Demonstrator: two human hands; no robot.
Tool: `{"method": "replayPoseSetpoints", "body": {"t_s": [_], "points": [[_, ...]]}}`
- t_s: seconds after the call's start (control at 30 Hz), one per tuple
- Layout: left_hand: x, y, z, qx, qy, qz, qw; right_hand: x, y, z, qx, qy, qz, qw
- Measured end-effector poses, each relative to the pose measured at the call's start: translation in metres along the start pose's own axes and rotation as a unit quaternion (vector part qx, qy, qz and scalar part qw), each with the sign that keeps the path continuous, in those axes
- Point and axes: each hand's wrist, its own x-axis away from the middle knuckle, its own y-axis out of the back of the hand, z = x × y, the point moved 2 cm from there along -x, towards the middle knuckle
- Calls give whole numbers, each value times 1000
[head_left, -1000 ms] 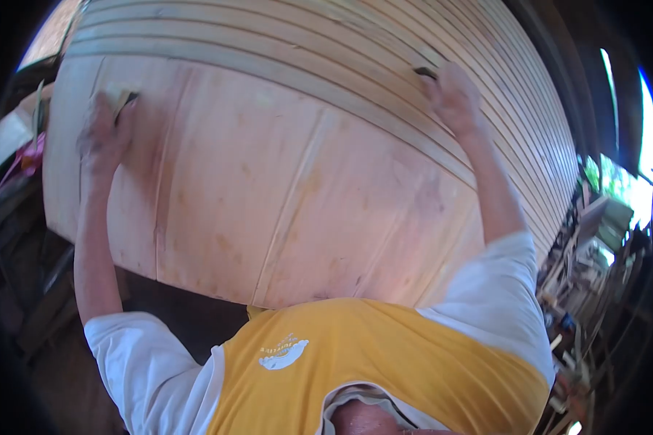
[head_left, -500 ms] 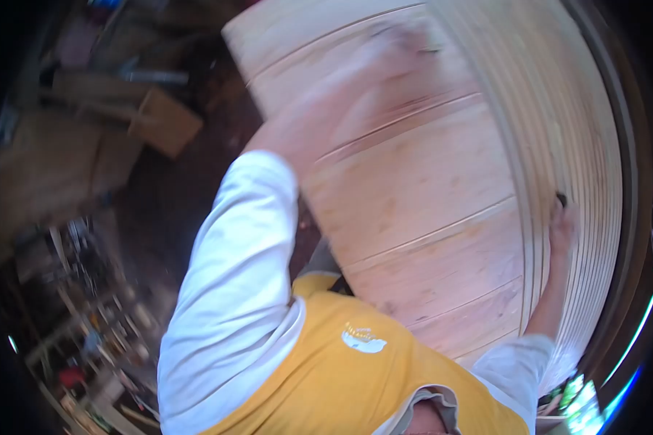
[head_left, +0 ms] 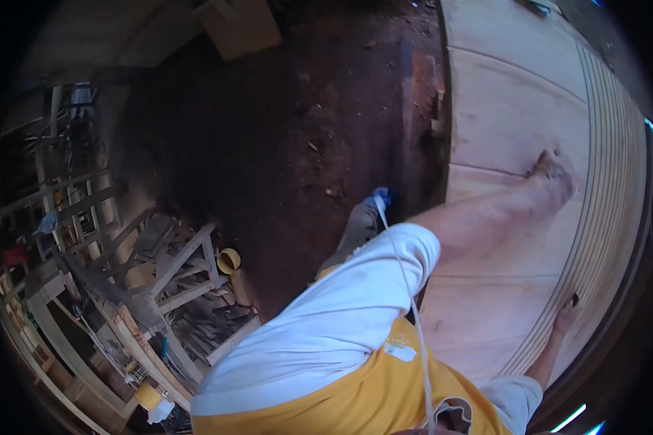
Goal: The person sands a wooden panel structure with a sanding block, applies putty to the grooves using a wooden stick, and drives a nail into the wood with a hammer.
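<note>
A large pale wooden panel [head_left: 500,239] with wide boards and a strip of narrow parallel grooves [head_left: 611,145] lies on the right. My left hand [head_left: 553,177] rests on the wide boards, its fingers curled; what it holds is too small to make out. Nearer my body, my right hand [head_left: 564,319] is closed on a small dark piece [head_left: 575,299] at the grooved strip. A thin white cord [head_left: 412,297] hangs across my left sleeve and yellow shirt front.
Wooden frames and scrap pieces [head_left: 189,290] are piled at the lower left, with a yellow ring-shaped object [head_left: 228,261] among them. A light board [head_left: 239,29] lies at the top. Dark floor [head_left: 297,145] runs beside the panel. A dark object [head_left: 535,7] sits at the panel's far end.
The view has swung left, showing more floor and scrap wood, and the panel now appears farther right. My left hand is nearer my right hand. Both remain at the panel.
</note>
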Motion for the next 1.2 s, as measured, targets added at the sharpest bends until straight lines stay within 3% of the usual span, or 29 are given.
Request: {"method": "replayPoseSetpoints", "body": {"t_s": [0.1, 0.17, 0.23, 0.27, 0.3, 0.33, 0.37, 0.4, 0.43, 0.47, 0.53, 0.6, 0.7, 0.8, 0.9, 1.0, 1.03, 1.07, 1.1, 1.17, 1.2], "points": [[-29, -21, -11, 66, -4, 103, 992, 7, -16, -64, 89, 105, -71, 988], [-31, -4, -3, -20, -43, 74, 996, 16, -9, -47, 77, -51, 4, 996], [-34, 2, 7, -62, -50, 17, 997, 41, -4, -51, 140, -22, 7, 990], [-29, -6, 16, -378, -115, -67, 916, 39, -10, -53, 169, -10, 5, 986], [-23, -13, 26, -648, -122, -184, 729, 39, -10, -44, 97, -15, 23, 995], [-27, -14, 43, -529, -128, -155, 825, 43, -3, -25, 31, -32, 37, 998], [-26, -2, 53, -263, -109, -71, 956, 40, 5, 11, -143, -154, 46, 977], [-29, 1, 60, -148, -84, -28, 985, 36, -26, -24, -144, -124, 22, 982], [-37, 2, 53, -91, -49, 4, 995, 20, -14, 20, -72, -92, -32, 993], [-42, 7, 52, -50, -6, 45, 998, 0, 8, 60, -49, -185, 19, 981], [-55, 18, 34, -23, 72, 133, 988, -49, -8, 72, 28, -50, -93, 994], [-78, 5, 38, -112, 45, 180, 976, -99, 12, 122, 10, -122, -91, 988], [-94, -24, 101, -157, -119, 19, 980, -86, 16, 105, -2, -44, -93, 995], [-114, -28, 129, -198, -137, -36, 970, 15, 29, 49, 13, -94, -31, 995], [-127, -15, 116, -210, -61, 97, 971, 30, 18, 41, 42, -88, -66, 993], [-129, -8, 98, -199, -39, 117, 972, -34, 13, 90, -12, -47, -109, 993], [-128, -4, 98, -206, -51, 96, 972, -68, 27, 122, -78, -93, 6, 993], [-125, -6, 100, -209, -66, 76, 973, -121, -14, 124, 24, -89, 31, 995], [-125, -9, 99, -208, -85, 56, 973, -148, 0, 154, -90, 23, -167, 982], [-130, -13, 106, -203, -91, 63, 973, -170, -23, 149, -69, 16, -187, 980], [-127, -13, 108, -203, -91, 74, 972, -137, -19, 137, -75, -5, -169, 983]]}}
